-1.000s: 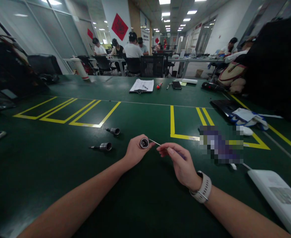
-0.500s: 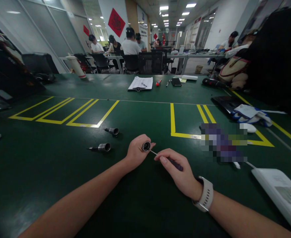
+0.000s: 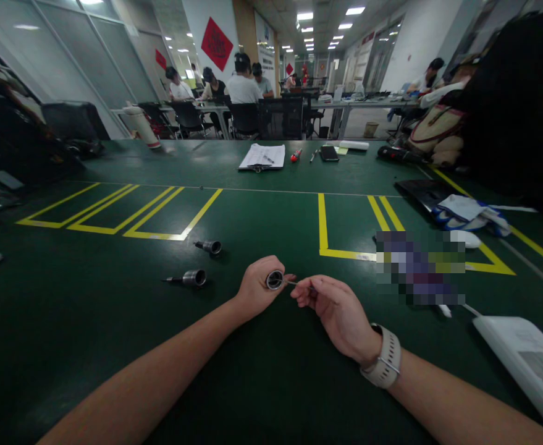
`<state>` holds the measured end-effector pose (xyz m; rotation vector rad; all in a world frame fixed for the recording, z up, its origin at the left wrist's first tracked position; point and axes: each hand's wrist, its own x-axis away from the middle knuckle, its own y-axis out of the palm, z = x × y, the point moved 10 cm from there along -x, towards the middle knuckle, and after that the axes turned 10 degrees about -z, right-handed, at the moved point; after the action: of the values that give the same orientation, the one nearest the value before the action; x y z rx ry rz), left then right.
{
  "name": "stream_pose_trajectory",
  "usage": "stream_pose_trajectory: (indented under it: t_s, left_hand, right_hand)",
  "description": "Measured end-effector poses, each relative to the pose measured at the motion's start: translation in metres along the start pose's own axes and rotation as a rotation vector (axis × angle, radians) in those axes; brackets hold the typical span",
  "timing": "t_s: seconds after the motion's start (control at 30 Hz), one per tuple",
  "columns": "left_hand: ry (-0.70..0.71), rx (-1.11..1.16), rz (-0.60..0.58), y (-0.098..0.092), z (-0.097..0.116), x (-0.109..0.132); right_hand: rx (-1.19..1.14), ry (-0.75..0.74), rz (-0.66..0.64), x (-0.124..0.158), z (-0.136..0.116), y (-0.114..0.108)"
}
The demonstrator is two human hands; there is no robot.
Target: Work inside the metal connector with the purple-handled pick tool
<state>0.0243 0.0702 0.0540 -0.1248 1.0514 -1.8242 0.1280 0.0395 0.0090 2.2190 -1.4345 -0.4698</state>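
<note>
My left hand (image 3: 258, 285) is closed around a metal socket (image 3: 274, 280), whose round open end faces me. A thin screwdriver (image 3: 291, 283) shows only its slim metal shaft, its tip at the socket's mouth. My right hand (image 3: 331, 306), with a pale watch on its wrist, is curled around the screwdriver; the handle is hidden behind the fingers and palm. To the left of my hands two similar metal sockets with thin shanks lie on the table, one nearer (image 3: 194, 278) and one farther (image 3: 214, 248).
Yellow tape outlines (image 3: 155, 236) mark the green table (image 3: 206, 383). On the right lie a blurred-out purple item, a white mouse (image 3: 466, 239), gloves (image 3: 472, 213) and a white box (image 3: 521, 346). A clipboard (image 3: 262, 156) is farther back. Several people sit at distant tables.
My right hand has rolled over, turning its palm and curled fingers into view and covering the screwdriver's dark handle. My left hand with the socket has barely moved.
</note>
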Motion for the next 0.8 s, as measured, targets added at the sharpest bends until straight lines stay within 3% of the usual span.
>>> stream_pose_trajectory:
  t_s: [0.2, 0.37, 0.53, 0.63, 0.8]
  left_hand:
    - [-0.047, -0.006, -0.026, 0.003, -0.008, 0.0]
    - [-0.127, -0.09, -0.03, 0.004, -0.017, -0.001]
    - [-0.063, -0.206, -0.136, 0.014, -0.009, -0.004]
    - [-0.012, -0.236, -0.19, 0.02, -0.003, -0.003]
    - [0.071, -0.195, -0.167, 0.02, 0.003, -0.002]
  right_hand:
    - [0.032, -0.024, 0.01, 0.001, 0.001, -0.005]
    - [0.513, -0.195, 0.059, 0.014, -0.028, 0.005]
    - [0.815, -0.259, 0.007, 0.02, -0.045, 0.025]
    - [0.755, -0.226, -0.001, 0.016, -0.041, 0.019]
    - [0.271, -0.098, 0.073, 0.006, -0.017, -0.01]
